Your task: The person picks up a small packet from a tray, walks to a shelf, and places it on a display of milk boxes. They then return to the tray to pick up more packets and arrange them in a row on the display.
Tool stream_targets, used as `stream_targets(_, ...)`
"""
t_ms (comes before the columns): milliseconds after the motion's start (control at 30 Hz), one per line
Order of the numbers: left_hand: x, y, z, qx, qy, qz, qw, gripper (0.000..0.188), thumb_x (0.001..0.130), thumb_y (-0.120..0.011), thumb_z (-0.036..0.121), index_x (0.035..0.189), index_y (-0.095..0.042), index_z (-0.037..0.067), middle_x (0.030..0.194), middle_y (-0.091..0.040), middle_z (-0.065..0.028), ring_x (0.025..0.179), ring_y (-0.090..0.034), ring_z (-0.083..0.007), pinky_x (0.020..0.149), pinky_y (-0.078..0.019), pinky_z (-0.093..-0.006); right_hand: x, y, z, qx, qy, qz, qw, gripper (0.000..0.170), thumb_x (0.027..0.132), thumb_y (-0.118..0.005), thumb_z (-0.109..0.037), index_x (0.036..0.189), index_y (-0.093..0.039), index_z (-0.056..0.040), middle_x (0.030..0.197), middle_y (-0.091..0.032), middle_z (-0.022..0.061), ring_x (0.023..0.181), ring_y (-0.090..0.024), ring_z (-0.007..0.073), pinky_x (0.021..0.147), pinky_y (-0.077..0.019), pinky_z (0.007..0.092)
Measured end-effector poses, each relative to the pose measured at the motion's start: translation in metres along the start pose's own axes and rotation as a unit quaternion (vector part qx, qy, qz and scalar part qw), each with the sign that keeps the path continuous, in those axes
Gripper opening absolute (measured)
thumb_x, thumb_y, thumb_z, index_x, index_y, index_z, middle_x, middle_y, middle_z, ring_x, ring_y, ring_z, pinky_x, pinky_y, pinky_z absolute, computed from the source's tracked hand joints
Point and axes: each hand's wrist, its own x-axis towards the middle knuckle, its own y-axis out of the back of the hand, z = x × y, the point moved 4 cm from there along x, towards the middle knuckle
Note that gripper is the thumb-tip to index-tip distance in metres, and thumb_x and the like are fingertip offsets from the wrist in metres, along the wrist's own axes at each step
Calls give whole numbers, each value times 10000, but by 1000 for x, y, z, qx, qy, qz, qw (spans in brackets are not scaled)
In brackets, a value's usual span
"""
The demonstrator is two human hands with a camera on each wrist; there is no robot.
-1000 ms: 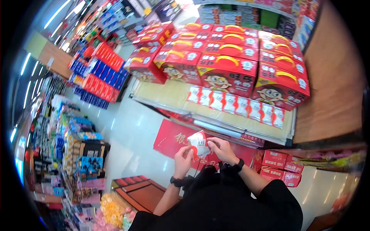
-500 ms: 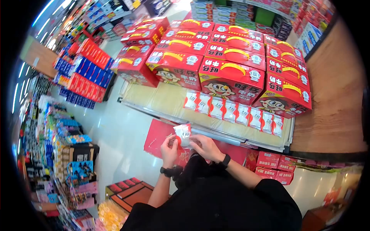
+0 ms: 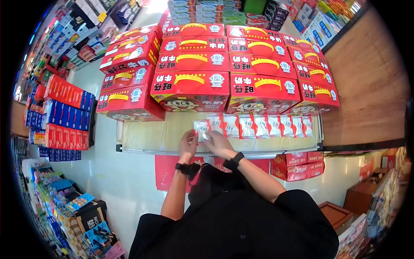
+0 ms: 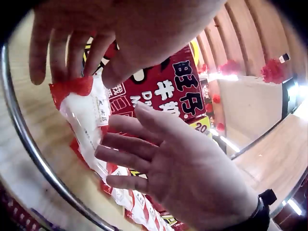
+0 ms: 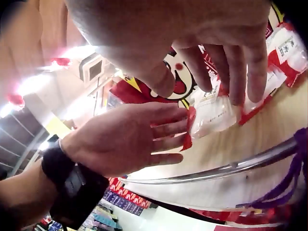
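A white packet with red ends (image 3: 201, 127) lies flat on the shelf's front strip, at the left end of a row of similar packets (image 3: 261, 126). My left hand (image 3: 187, 144) rests its loosely extended fingers at the packet's left red end (image 4: 72, 90), and in the right wrist view the left hand (image 5: 125, 137) touches that edge. Over the packet's right side is my right hand (image 3: 218, 143); its straight, spread fingers show in the left wrist view (image 4: 178, 168). The right hand's fingers (image 5: 256, 72) partly cover the packets in the right wrist view.
Red milk cartons with yellow handles (image 3: 189, 86) stand in rows right behind the packets. A metal rail edges the shelf (image 3: 142, 150). A wooden panel (image 3: 362, 86) stands on the right, and stacked blue and red boxes (image 3: 67, 116) are across the aisle on the left.
Both hands have moved forward from above the floor to the shelf, bringing the packet to the row's left end. The fingers have loosened around it. The head view has turned and come nearer the shelf.
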Motion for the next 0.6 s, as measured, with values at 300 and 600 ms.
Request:
stream_targets(300, 17, 2, 0, -33, -26, -73, 996, 387, 969, -562, 69, 1347, -542, -9, 1263, -631, -164, 1070, -648, -244, 910, -521, -347, 21, -25, 2, -81, -6, 85, 993, 470, 904, -655, -353, 1144, -631, 50, 1168, -633, 235, 1119, -575, 416, 955, -471, 468)
stream_targets(600, 22, 5, -3, -18, -60, -70, 996, 441, 954, -562, 37, 1388, -505, -19, 1315, -589, -209, 1204, -579, -283, 1004, -469, -386, 28, -28, -6, -123, -21, 76, 989, 437, 898, -638, -346, 1141, -655, 17, 1137, -638, 203, 1040, -584, 389, 923, -483, 466)
